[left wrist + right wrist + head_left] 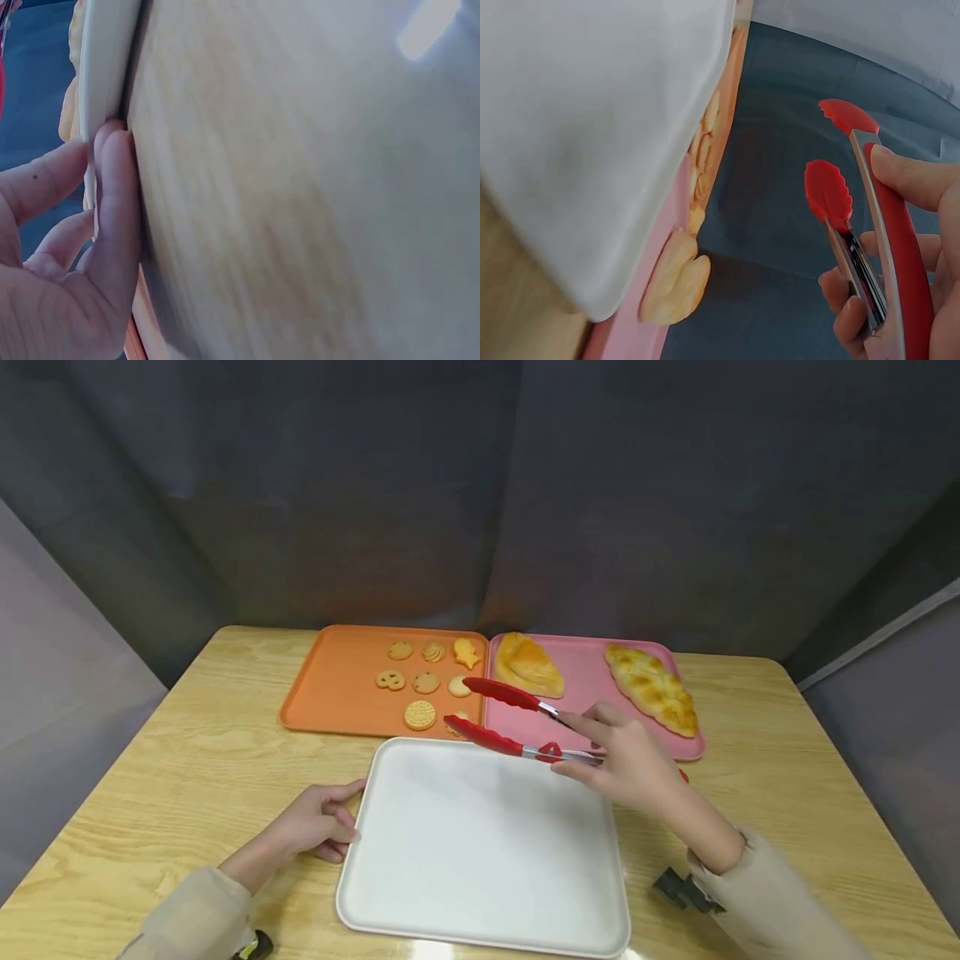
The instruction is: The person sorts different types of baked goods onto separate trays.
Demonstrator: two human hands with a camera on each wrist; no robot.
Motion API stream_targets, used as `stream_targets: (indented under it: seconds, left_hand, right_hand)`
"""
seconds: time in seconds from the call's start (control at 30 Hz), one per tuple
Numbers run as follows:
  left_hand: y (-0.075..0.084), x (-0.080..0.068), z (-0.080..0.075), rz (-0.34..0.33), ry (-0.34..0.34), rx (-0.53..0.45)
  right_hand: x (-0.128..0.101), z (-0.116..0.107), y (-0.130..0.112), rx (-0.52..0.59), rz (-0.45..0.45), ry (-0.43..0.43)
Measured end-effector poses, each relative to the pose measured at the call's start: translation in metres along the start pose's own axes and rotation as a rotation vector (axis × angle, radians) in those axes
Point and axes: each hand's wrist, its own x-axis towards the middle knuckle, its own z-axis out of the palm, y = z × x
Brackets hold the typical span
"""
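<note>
My right hand (628, 762) grips metal tongs with red tips (491, 741). The tips are spread apart with nothing between them, raised above where the orange and pink trays meet. In the right wrist view, the thumb lies on one red-covered arm of the tongs (900, 247) and the fingers curl round the other. A white tray (487, 852) lies in front of me. At its left rim, my left hand (311, 822) holds the edge. The left wrist view shows those fingers (116, 180) against the outer side of the white tray (109, 67).
Behind the white tray lies an orange tray (333, 685) with several small cookies (420, 715) of different shapes. Beside it, a pink tray (581, 672) bears a folded pastry (527, 666) and a braided bread (651, 687). All stand on a wooden table (780, 777) before a dark curtain (375, 510).
</note>
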Motion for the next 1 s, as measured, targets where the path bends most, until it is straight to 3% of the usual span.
stream_targets:
  seconds: [0.33,0.6,1.0]
  left_hand:
    - [0.0,-0.001,0.0,0.017,-0.029,-0.005]
    - [-0.001,-0.006,-0.003,0.002,-0.027,-0.006]
    - [0.004,-0.004,0.0,0.004,-0.045,-0.003]
  right_hand:
    - [-0.047,-0.008,0.012,-0.011,-0.048,0.112]
    - [-0.076,-0.014,0.018,-0.038,0.021,0.105]
    - [-0.135,-0.027,0.04,-0.018,0.127,0.164]
